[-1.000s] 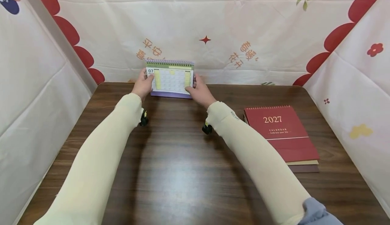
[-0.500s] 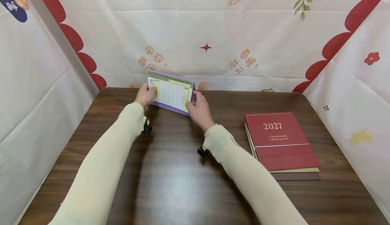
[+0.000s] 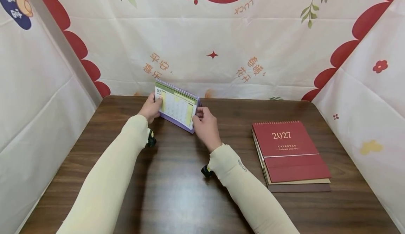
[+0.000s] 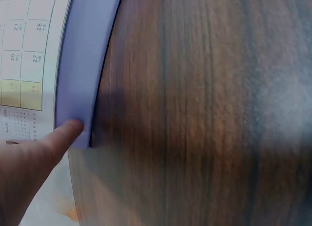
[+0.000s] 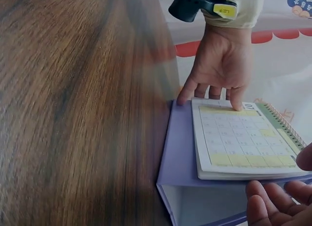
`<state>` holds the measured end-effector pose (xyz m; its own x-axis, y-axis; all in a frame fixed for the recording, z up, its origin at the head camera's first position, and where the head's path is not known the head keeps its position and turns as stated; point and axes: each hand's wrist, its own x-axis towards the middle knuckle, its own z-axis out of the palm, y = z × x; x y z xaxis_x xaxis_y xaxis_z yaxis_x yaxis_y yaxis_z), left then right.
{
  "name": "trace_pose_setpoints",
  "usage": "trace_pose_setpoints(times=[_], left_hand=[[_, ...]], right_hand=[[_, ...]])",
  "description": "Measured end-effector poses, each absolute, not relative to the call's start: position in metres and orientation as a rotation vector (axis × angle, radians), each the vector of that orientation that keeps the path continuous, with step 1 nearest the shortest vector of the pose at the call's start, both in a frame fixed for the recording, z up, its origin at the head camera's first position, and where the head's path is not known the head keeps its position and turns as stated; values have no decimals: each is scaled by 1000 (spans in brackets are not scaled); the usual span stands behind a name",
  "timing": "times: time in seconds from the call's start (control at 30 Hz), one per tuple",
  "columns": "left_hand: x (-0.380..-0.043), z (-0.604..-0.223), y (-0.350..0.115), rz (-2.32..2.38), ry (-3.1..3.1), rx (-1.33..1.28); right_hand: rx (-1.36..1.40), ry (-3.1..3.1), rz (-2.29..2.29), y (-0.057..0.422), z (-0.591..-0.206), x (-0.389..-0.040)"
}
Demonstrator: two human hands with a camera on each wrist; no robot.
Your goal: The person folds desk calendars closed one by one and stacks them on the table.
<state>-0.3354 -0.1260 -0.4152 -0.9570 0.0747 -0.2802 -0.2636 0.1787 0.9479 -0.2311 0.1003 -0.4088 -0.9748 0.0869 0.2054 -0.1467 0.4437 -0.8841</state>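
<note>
A desk calendar point(image 3: 175, 109) with a purple stand and spiral top stands near the back of the table, showing month 07. It is angled, its right end closer to me. My left hand point(image 3: 151, 108) grips its left end, thumb on the page. In the left wrist view one finger of the left hand point(image 4: 36, 160) touches the purple base strip point(image 4: 80, 65). The calendar's right end is held by my right hand point(image 3: 207, 125). From the right wrist view, the right fingers point(image 5: 265, 201) lie at the side edge, beside the hollow of the stand point(image 5: 168, 172).
On the right of the brown wooden table point(image 3: 177, 191) lies a red 2027 calendar point(image 3: 291, 156) on top of other flat items. A printed white cloth point(image 3: 196, 37) hangs behind the table and along both sides.
The purple calendar has turned from facing me squarely to an angle. Its right end has come closer with my right hand, while my left hand has kept its hold.
</note>
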Motion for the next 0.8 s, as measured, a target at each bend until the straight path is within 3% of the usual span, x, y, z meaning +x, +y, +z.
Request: trace_pose_setpoints(times=[0.8], left_hand=[[-328, -422, -129, 1848, 2207, -127]], right_hand=[[-172, -2519, 1761, 105, -394, -234]])
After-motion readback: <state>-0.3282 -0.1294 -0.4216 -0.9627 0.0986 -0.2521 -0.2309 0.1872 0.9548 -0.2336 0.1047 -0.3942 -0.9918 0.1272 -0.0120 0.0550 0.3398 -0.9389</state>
